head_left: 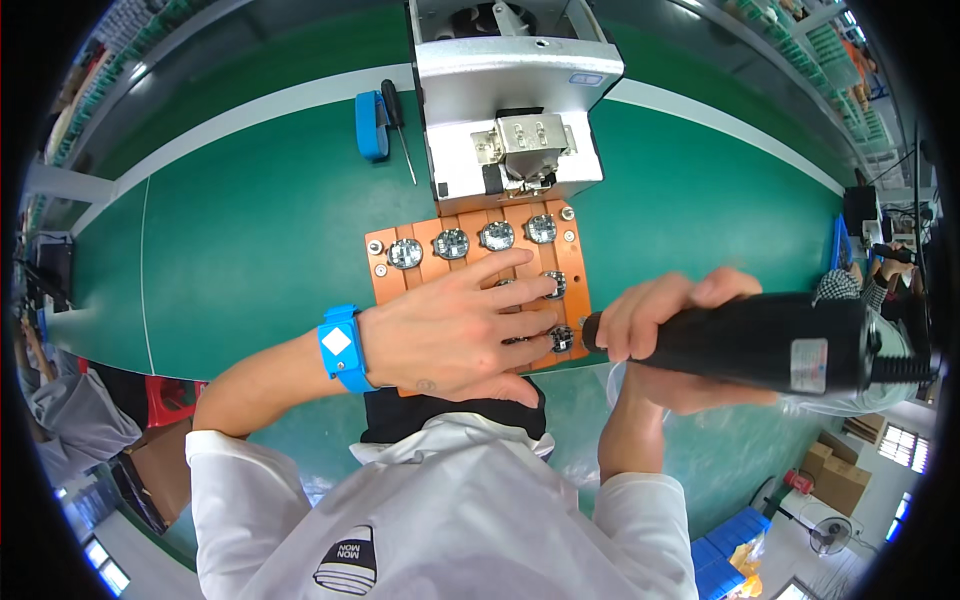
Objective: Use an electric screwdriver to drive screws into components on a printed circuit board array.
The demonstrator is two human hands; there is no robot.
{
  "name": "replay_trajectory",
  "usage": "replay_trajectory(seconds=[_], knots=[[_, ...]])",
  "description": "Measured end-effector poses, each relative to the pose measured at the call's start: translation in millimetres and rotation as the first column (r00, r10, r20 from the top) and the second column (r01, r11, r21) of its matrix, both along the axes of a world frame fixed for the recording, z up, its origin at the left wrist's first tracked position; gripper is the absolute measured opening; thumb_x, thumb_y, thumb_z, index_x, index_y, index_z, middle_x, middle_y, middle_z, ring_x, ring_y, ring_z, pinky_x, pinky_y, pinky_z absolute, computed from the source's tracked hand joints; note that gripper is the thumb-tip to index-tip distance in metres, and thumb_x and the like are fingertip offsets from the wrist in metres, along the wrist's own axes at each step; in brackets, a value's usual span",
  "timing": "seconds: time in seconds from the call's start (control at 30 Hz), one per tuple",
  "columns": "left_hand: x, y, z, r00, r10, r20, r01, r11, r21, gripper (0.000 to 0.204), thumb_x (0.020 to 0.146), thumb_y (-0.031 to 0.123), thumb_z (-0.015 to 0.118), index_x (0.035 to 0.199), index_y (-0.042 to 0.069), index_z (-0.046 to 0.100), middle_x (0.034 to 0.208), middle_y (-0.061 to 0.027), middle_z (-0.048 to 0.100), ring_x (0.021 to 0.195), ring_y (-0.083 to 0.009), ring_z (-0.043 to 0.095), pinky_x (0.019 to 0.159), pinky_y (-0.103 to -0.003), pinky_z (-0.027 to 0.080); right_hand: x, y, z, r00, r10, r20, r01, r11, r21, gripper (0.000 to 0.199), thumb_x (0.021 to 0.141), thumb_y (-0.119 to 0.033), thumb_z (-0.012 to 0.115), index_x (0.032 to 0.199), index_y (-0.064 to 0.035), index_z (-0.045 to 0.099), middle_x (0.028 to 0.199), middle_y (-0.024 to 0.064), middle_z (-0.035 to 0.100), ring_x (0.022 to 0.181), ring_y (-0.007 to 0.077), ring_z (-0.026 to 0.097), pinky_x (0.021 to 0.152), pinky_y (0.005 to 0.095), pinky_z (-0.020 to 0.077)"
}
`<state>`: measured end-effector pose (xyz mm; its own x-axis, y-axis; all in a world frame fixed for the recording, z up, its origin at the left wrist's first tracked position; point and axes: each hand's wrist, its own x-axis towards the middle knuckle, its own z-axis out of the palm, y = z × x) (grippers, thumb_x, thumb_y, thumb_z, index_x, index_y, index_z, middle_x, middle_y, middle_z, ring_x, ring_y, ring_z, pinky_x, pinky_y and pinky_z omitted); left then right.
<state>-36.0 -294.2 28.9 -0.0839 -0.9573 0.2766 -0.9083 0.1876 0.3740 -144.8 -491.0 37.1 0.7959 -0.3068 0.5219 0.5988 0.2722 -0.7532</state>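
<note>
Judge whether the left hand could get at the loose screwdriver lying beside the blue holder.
Probably yes: the left hand lies flat on the orange fixture, holding nothing, and bare green mat separates it from the screwdriver.

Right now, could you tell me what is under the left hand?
The left hand lies flat on an orange fixture plate holding small round circuit boards. Several show beyond the fingers; any beneath the palm are covered.

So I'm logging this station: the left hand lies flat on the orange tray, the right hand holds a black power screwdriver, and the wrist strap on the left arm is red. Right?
Not quite: the wrist strap is blue, not red, as the head view shows. The rest holds: the left hand lies flat on the orange tray, and the right hand holds the black power screwdriver.
</note>
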Motion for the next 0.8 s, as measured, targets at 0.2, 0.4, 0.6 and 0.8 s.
replay_trajectory(seconds=[0.2, 0.4, 0.6, 0.8], knots=[[0, -1, 3, 1.000, -0.006, -0.004, 0.006, 1.000, 0.023, 0.053, 0.091, 0.056, 0.063, 0.110, 0.007, 0.073, 0.123, -0.0079, 0.066, 0.132, -0.0303, 0.050, 0.115, -0.054, 0.034, -1, 2, -3, 0.996, 0.061, 0.062, -0.056, 0.996, -0.073, 0.089, 0.091, -0.080, 0.043, 0.125, 0.0020, 0.043, 0.062, 0.0131, 0.054, 0.044, 0.0238, 0.054, 0.042, 0.0379, 0.0519], [-1, -1, 3, 1.000, -0.003, -0.025, 0.003, 1.000, 0.025, 0.054, 0.092, 0.056, 0.062, 0.110, 0.006, 0.072, 0.125, -0.0099, 0.066, 0.130, -0.0312, 0.052, 0.117, -0.054, 0.033, 11, -8, 26, 0.991, 0.135, 0.006, -0.135, 0.990, -0.035, 0.101, 0.091, -0.081, 0.041, 0.147, 0.0017, 0.027, 0.065, 0.0128, 0.052, 0.047, 0.0234, 0.053, 0.044, 0.0399, 0.0504], [1, 0, 1, 1.000, -0.004, 0.010, 0.004, 1.000, -0.002, 0.055, 0.095, 0.057, 0.056, 0.113, 0.007, 0.071, 0.126, -0.0095, 0.066, 0.129, -0.0302, 0.055, 0.117, -0.055, 0.033, 79, -10, 58, 0.985, 0.109, 0.134, -0.108, 0.994, -0.010, 0.118, 0.081, -0.095, 0.027, 0.153, -0.0019, 0.022, 0.072, 0.0114, 0.052, 0.049, 0.0223, 0.052, 0.049, 0.0398, 0.0504], [2, 0, -1, 1.000, -0.009, 0.017, 0.009, 1.000, 0.000, 0.056, 0.096, 0.057, 0.055, 0.116, 0.007, 0.070, 0.127, -0.0094, 0.065, 0.128, -0.0291, 0.055, 0.117, -0.057, 0.033, 121, 3, 59, 0.974, 0.147, 0.174, -0.130, 0.986, -0.105, 0.123, 0.075, -0.099, 0.027, 0.148, 0.0007, 0.026, 0.070, 0.0118, 0.054, 0.049, 0.0222, 0.053, 0.049, 0.0373, 0.0497]])
